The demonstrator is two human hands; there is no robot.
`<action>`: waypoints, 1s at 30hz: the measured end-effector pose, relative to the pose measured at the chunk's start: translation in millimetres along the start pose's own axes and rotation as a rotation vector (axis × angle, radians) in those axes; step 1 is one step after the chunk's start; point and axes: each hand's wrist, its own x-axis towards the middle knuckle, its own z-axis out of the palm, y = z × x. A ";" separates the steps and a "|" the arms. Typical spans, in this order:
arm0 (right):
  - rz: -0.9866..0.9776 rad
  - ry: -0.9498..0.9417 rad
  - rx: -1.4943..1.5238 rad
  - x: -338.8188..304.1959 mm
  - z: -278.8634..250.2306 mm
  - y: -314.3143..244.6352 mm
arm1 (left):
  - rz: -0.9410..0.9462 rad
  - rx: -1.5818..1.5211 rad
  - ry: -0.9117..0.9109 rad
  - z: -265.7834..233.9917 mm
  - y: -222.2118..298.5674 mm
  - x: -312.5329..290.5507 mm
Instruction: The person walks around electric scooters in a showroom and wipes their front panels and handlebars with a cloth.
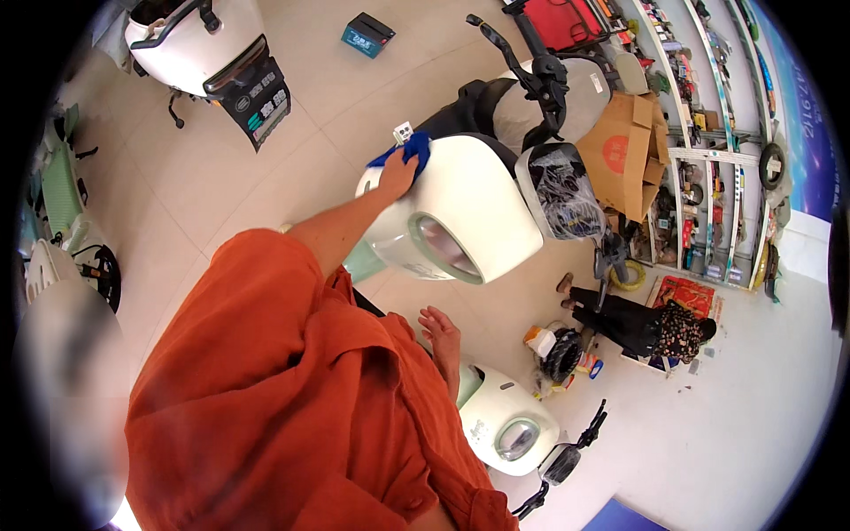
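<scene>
My left hand (pixel 397 173) is closed on a bunched blue cloth (pixel 417 156), which rests against the edge of a cream-white scooter body panel (pixel 474 195). That panel has an oval, glassy lamp window (pixel 443 248) with a pale green rim. A small white tag (pixel 403 133) shows just beyond the cloth. Lower down, my right hand (pixel 440 331) hangs in the air with its fingers apart and nothing visible in it. It is between the panel and a second cream scooter (pixel 509 425). My orange shirt hides part of the right forearm.
A mirror or screen in clear plastic (pixel 562 195) and black handlebars (pixel 549 84) adjoin the panel. A cardboard box (pixel 624 155) stands beside them, before stocked shelves (pixel 699 159). A boxy battery (pixel 367 35) lies on the floor. Another person (pixel 629 323) is at the right.
</scene>
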 end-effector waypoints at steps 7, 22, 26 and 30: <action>0.003 -0.092 -0.079 3.1 27.2 -19.0 | 0.104 -0.092 0.039 -1.5 29.0 -84.5; 0.015 0.072 0.028 -14.0 21.8 9.0 | 0.546 0.448 -0.281 19.2 161.6 11.2; -0.012 0.022 -0.110 -16.8 23.2 8.1 | 0.505 0.421 -0.318 34.0 90.7 81.2; 0.004 0.051 -0.016 -10.8 31.2 5.9 | 0.174 0.285 -0.245 -5.2 71.6 37.9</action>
